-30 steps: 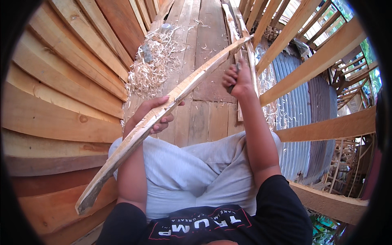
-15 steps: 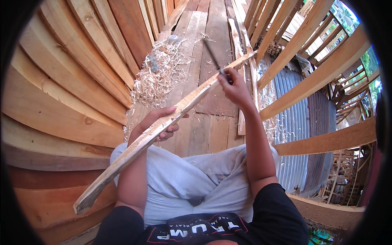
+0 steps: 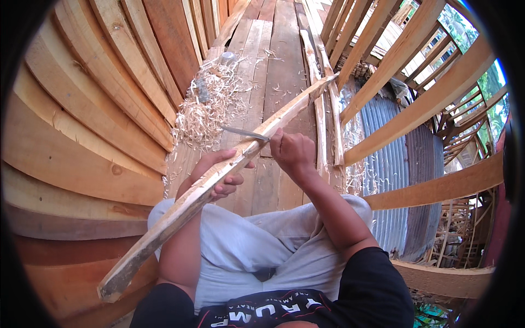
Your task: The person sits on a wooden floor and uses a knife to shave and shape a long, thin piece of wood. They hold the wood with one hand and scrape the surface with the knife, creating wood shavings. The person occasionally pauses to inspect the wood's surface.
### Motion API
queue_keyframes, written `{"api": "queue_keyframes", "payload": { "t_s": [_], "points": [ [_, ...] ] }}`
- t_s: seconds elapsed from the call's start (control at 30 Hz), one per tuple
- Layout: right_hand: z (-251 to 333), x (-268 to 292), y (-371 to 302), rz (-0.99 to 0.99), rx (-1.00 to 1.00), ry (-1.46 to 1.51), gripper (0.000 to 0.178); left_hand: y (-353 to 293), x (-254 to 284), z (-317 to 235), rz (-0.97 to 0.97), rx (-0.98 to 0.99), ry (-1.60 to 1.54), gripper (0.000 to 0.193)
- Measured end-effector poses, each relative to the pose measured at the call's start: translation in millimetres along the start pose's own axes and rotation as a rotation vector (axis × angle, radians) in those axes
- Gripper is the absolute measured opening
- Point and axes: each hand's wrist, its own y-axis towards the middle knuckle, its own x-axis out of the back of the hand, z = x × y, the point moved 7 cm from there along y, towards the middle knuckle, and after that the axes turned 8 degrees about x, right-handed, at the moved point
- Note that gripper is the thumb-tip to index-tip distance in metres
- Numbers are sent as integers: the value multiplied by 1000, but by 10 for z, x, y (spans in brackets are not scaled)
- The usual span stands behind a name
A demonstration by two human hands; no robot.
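Evidently part-worked: one length of wood (image 3: 191,202), held slantwise across the front of the body, its near end beside the left forearm and its far end over the floor by the railing. Pale, bare faces run along most of its upper side and, by their look, count as dressed; the near end is dark and rough and, it seems, remains untrimmed, so the shaving is judged well begun but unfinished. Hands, two. Left hand (image 3: 205,164): clasped about the wood near its middle, thumb over the upper face, fingers curled beneath. Right hand (image 3: 294,154): a fist, clamped on the handle of the knife (image 3: 243,133), the handle itself hidden. Knives, one, blade laid across the wood just beyond the left thumb; whether its edge bites or merely rests is hard to tell at this size. Shavings, one main heap (image 3: 205,117) at left on the plank floor (image 3: 244,191), with loose curls scattered about it. Pale strips (image 3: 310,54), two, lying lengthwise along the right side of the floor. Small cylindrical object (image 3: 228,57), one, at the heap's far edge. Grey-trousered legs (image 3: 240,229), two, folded below the work.
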Motion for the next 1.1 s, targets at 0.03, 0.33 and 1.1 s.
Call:
{"api": "queue_keyframes", "payload": {
  "t_s": [0.03, 0.33, 1.1],
  "points": [
    [-79, 17, 51, -50, -16, -15, 52, -3, 11, 19, 11, 12, -26, 55],
    [-488, -13, 141, -143, 23, -147, 39, -35, -26, 95, 46, 46, -93, 54],
    [-536, -555, -293, 1029, -641, 1756, 43, -9, -29, -117, -296, -615, 617, 61]
  ]
}}
